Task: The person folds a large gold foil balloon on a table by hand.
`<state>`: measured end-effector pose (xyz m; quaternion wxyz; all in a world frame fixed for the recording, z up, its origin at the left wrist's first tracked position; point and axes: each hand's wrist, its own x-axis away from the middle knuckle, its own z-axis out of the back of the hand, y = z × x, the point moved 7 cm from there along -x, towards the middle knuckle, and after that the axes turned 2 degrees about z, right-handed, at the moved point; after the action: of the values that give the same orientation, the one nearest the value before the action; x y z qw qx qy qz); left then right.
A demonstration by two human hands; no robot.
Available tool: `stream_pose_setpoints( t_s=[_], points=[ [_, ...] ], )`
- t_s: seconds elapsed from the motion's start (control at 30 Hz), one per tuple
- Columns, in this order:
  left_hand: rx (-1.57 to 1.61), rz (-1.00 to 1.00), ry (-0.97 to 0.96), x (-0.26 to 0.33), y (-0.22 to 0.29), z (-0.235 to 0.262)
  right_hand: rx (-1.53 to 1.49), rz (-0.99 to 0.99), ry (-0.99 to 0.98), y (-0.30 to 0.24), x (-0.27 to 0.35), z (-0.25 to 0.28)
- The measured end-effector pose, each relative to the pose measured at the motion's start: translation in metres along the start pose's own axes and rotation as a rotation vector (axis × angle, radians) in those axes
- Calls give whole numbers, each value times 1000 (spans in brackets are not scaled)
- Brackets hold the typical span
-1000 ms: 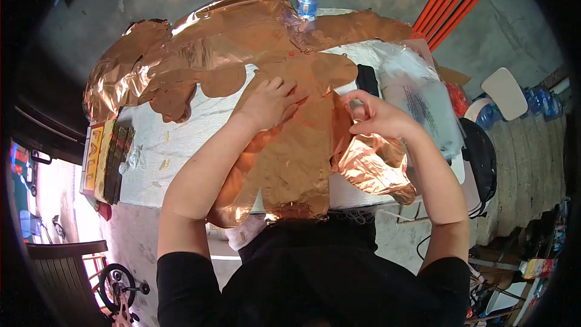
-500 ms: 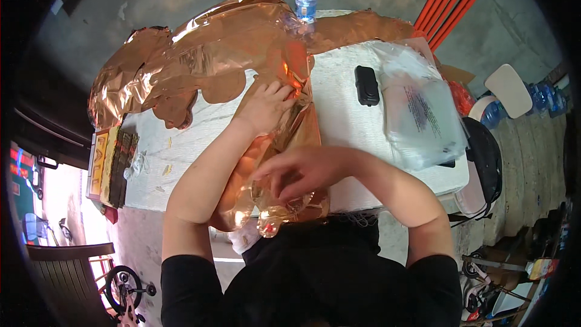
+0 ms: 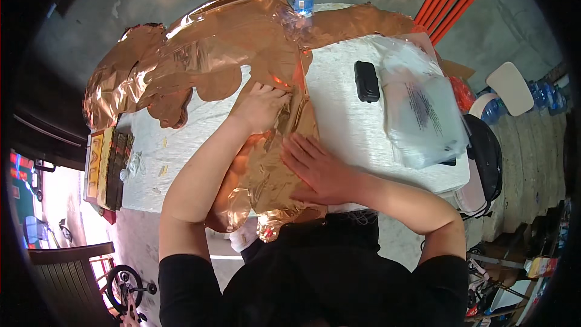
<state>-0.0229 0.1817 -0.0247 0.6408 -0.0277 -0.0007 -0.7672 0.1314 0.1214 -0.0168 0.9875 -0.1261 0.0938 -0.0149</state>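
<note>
I see my right hand (image 3: 318,169) lying flat and unclenched, palm down on the near fold of the copper foil balloon (image 3: 242,54), pressing rather than gripping. My left hand (image 3: 261,106) sits just beyond it, fingers curled loosely on the same strip, holding nothing closed. The foil's long axis runs away from both hands toward the far left of the white table (image 3: 345,115); the left hand is nearer that bulk.
</note>
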Motion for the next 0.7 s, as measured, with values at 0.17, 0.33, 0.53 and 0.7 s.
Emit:
stream_pose_setpoints(
  t_s=[0.17,0.33,0.53,0.7],
  points=[
    [40,-48,136,0,4,5,-311,-36,9,46,-13,19],
    [31,-87,172,2,1,2,8,-292,202,95,-47,1],
    [-5,-111,129,1,-7,-12,-9,-274,172,111,-53,14],
    [105,-72,140,0,2,5,26,-315,129,112,-48,3]
  ],
)
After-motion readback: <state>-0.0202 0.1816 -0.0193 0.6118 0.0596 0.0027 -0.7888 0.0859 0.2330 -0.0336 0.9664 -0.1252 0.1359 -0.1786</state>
